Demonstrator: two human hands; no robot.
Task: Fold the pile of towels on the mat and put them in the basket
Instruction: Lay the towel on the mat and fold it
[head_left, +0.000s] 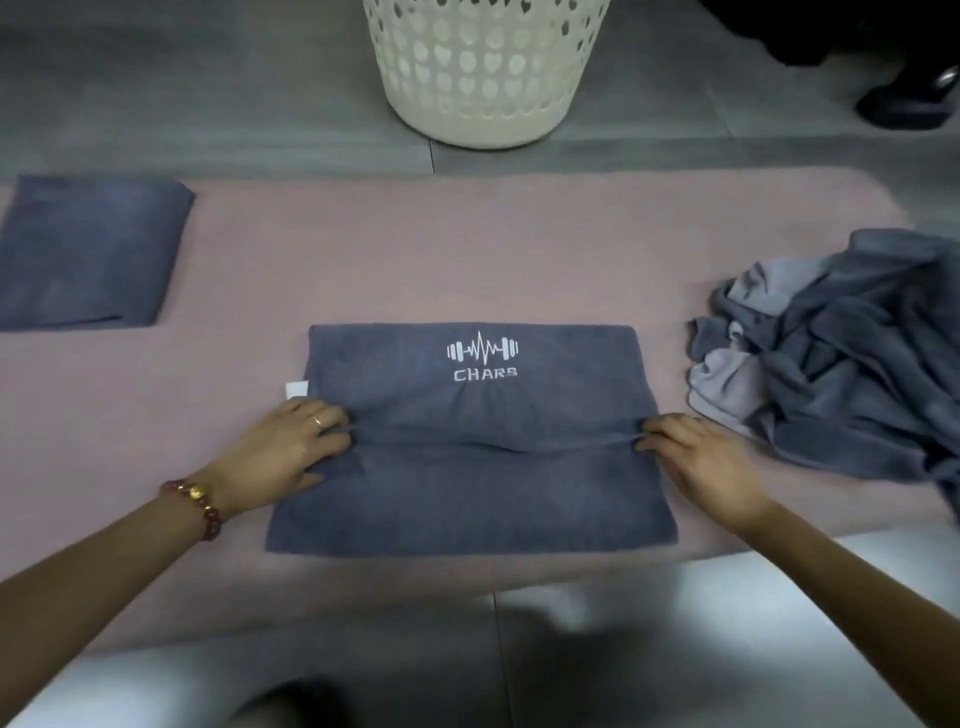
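Mid-mat | left hand (291, 447) & right hand (696, 457) pinch towel (467, 499) crease | risk: uneven pull skews fold

The basket (485, 73) top and pile of towels (841, 374) are cut off at the edges.

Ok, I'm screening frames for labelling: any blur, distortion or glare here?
Head view: the logo towel and both hands are sharp; the mat edge bows from wide-angle distortion; the bottom foreground is blurred; the pale floor patch looks brightly reflective; the basket is slightly soft.
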